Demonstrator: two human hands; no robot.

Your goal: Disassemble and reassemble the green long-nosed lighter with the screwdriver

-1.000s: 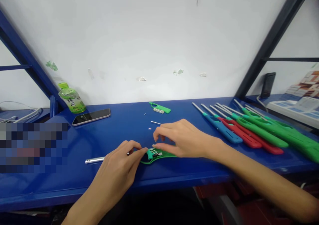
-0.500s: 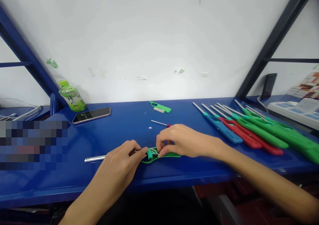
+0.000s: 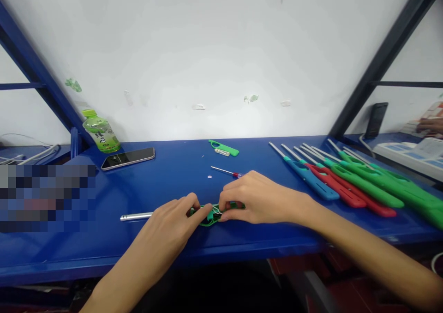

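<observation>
An opened green lighter casing (image 3: 206, 224) lies near the front of the blue table, with a teal part and pale wires inside it. Its metal tube (image 3: 136, 216) sticks out to the left. My left hand (image 3: 178, 218) is closed on the casing's left part, thumb and forefinger pressed at the teal piece. My right hand (image 3: 247, 197) pinches at the wires and the right part of the casing, which it mostly covers. Behind the right hand lies a screwdriver (image 3: 224, 170) with a red handle. Farther back is a green casing half (image 3: 228, 150) beside a small clear piece (image 3: 222, 152).
Several long lighters in blue (image 3: 313, 179), red and green lie at the right. A green bottle (image 3: 101, 131) and a phone (image 3: 128, 159) are at the back left. Another phone (image 3: 376, 120) leans at the far right, near a person's hand (image 3: 431, 124).
My right hand's fingers have closed in over more of the casing's right part. My left thumb and forefinger have shifted slightly right. Another person's hand has appeared at the far right edge.
</observation>
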